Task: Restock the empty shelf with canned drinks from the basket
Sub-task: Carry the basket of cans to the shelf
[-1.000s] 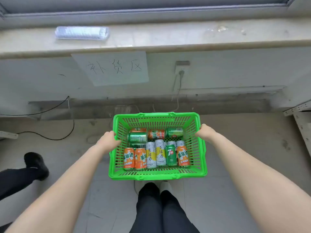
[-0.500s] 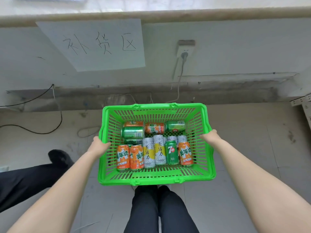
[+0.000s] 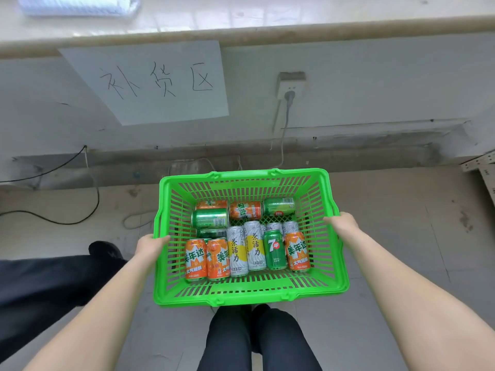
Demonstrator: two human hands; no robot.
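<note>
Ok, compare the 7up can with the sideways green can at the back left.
The 7up can points away from the camera in the near row; the sideways can lies crosswise farther back, to the left. The 7up can shows its logo; the sideways can shows only small print. Both are green and lie in the basket.

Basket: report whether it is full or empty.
Partly full: cans lie across most of the basket floor, while its slatted walls stand bare above them.
</note>
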